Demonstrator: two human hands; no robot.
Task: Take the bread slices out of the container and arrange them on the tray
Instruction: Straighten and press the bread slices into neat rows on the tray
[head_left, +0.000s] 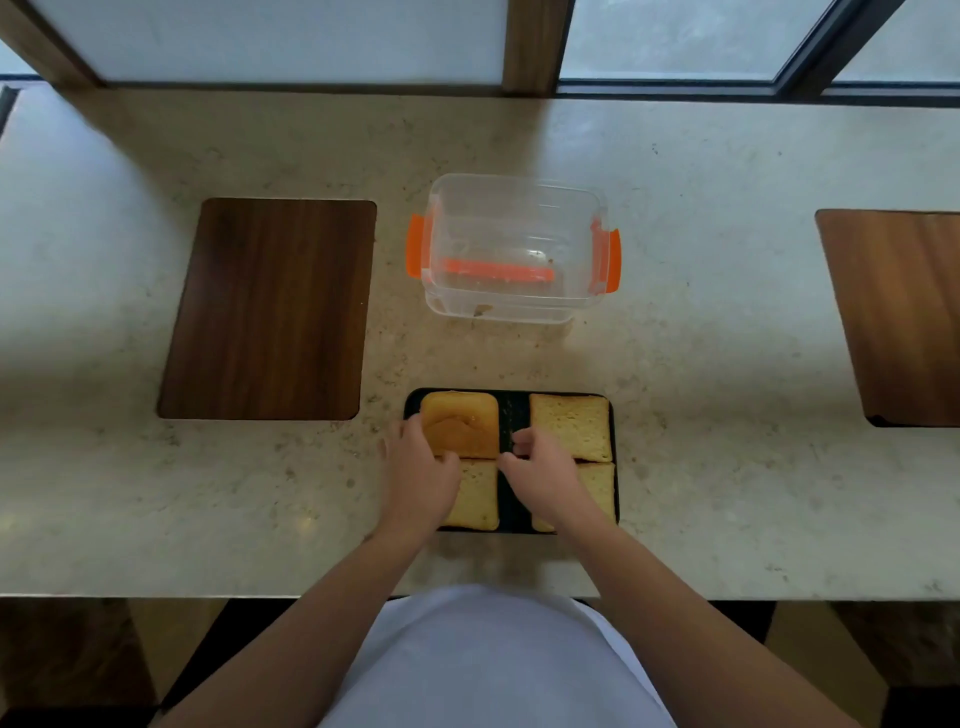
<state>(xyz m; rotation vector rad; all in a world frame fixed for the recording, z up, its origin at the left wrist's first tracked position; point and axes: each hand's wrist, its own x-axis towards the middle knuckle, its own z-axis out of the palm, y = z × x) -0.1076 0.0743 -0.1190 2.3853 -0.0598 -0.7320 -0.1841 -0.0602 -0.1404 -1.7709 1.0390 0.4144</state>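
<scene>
Both forearms hide pts of the two near bread slices (475, 493) on the black tray (614, 415), which sits long axis L-R on the worktop (701, 364). My left hand (418, 475) rests fingers loosely spread on the crust-up far-left slice (460, 423)'s edge; right hand (540, 467) is curled, fingertips together over the tray's bare centre strip, gripping nothing I can make out. Clear container (517, 249) w/ orange clips stands behind the tray, only crumbs showing inside.

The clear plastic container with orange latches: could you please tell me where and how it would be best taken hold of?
Probably by its two short ends, one hand on each, coming from above. The clear plastic container with orange latches stands upright and open on the beige stone counter, its orange latches sticking out at left and right, with free counter on both sides.
</scene>
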